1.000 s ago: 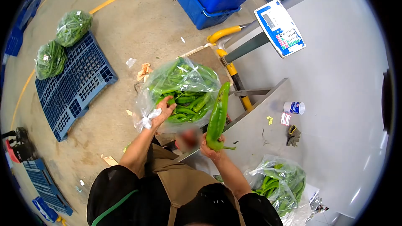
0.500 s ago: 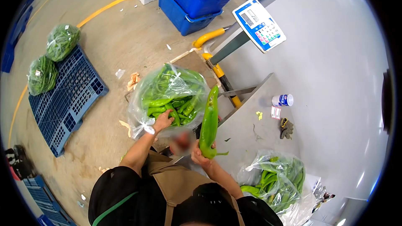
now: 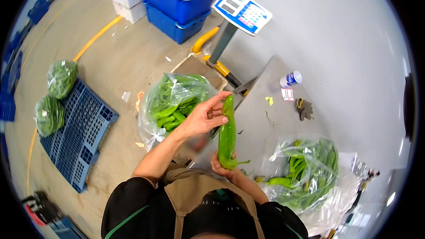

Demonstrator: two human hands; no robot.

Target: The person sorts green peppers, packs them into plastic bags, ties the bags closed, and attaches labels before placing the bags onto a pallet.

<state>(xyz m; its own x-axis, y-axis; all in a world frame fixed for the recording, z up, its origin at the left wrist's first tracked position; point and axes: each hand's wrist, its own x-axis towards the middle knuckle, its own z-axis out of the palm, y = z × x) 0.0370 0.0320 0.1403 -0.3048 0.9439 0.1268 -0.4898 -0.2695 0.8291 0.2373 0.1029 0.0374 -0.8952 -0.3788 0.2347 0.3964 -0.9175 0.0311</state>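
A long green pepper stands nearly upright in front of me, its stem end low and its tip up. My right hand is wrapped round its stem end. My left hand is at the upper part of the pepper, fingers apart, thumb and fingertips by its tip; whether it grips the pepper is unclear. Behind my left forearm sits a clear plastic bag full of green peppers, its mouth open. Another clear bag of peppers lies on the grey metal table to the right.
A scale display stands ahead on a post. The table bears a cup, a label and a glove. Blue crates are stacked ahead. Two bagged bundles rest by a blue pallet at left.
My left hand has left the peppers in the bag and moved up and right to the held pepper's tip. My right hand keeps its hold. The view has turned.
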